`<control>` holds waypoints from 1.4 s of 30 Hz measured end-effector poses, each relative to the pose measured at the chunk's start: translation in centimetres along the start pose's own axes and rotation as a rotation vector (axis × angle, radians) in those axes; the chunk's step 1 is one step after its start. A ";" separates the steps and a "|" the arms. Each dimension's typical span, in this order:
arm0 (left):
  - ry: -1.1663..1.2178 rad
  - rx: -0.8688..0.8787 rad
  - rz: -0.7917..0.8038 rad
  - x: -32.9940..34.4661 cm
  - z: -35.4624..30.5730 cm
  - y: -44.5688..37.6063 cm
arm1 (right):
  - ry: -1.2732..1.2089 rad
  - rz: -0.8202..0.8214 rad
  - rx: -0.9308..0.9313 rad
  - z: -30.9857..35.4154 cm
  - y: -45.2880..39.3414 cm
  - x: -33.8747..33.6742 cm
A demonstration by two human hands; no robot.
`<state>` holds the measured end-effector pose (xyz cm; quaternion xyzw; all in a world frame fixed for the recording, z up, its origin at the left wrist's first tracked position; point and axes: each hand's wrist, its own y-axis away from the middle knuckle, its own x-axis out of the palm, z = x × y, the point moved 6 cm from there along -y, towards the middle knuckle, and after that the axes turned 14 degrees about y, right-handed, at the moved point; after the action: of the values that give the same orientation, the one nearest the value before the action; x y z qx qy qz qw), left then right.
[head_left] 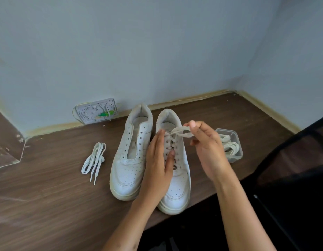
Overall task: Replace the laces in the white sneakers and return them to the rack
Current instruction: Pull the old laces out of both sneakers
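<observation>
Right hand (204, 145) pinching lace (182, 132), left hand (158, 160) flat on two sneakers (129, 160)

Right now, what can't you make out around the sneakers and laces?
- Head view: lower eyelets of the right sneaker, covered by the left hand.
- Far side of the plastic container, behind the right hand.
- The rack: outside the frame.
- Markings on the wall plate: too small.

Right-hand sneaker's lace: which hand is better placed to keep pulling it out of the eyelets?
The right hand: it already pinches the lace near the sneaker's collar. The left hand lies flat on the eyelets, steadying the shoe.
</observation>
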<state>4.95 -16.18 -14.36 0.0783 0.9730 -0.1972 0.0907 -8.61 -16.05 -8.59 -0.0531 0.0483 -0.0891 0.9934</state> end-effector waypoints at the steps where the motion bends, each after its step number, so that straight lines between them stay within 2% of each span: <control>1: -0.011 0.010 0.003 0.0 -0.1 0.0 | -0.011 0.012 -0.002 0.2 0.0 -0.4; 8: 0.026 0.093 -0.025 -0.7 -0.7 -0.6 | -0.145 -0.081 0.016 0.6 0.2 -2.6; 12: 0.031 0.029 -0.017 -1.1 -0.8 -1.0 | -0.151 -0.185 0.007 0.4 0.4 -4.4; 15: 0.041 0.025 0.001 -1.4 -1.8 -1.3 | -0.006 -0.237 0.032 -0.3 0.5 -4.8; 17: 0.078 0.072 -0.022 -2.3 -3.1 -1.7 | 0.184 -0.256 0.010 -0.6 0.5 -4.7; 20: 0.285 0.099 -0.113 -4.5 -4.5 -2.1 | 0.514 -0.264 -0.051 -1.1 0.5 -4.1; 22: 0.465 0.064 -0.201 -5.9 -4.5 -2.1 | 0.631 -0.279 -0.067 -1.4 0.5 -3.8; 23: 0.477 0.050 -0.236 -6.6 -4.1 -2.1 | 0.645 -0.280 -0.082 -1.5 0.4 -3.6; 25: 0.247 0.075 -0.282 -8.0 -3.3 -2.2 | 0.640 -0.276 -0.110 -1.4 0.4 -3.2; 27: -0.222 0.214 -0.268 -8.9 -3.0 -2.3 | 0.645 -0.268 -0.131 -1.0 0.5 -2.6; 29: -0.518 0.279 -0.244 -9.3 -2.8 -2.4 | 0.657 -0.237 -0.149 -0.8 0.6 -1.6; 31: -0.586 0.227 -0.213 -9.5 -2.7 -2.5 | 0.688 -0.202 -0.147 -0.8 0.7 -0.4; 34: -0.558 0.230 -0.101 -8.8 -2.2 -2.6 | 0.849 -0.180 -0.145 -0.7 1.0 1.5; 38: -0.551 0.244 0.074 -6.0 -2.0 -2.3 | 1.068 -0.233 -0.219 -0.7 1.3 3.3; 40: -0.572 0.230 0.101 -4.8 -1.9 -2.1 | 0.982 -0.264 -0.236 -0.6 1.2 3.1; 42: -0.575 0.225 0.103 -4.4 -1.9 -2.0 | 0.743 -0.258 -0.185 -0.3 0.9 2.1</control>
<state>8.62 -17.77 -11.01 0.0782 0.8743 -0.3130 0.3627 -6.41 -15.53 -9.15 -0.1121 0.4047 -0.2215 0.8801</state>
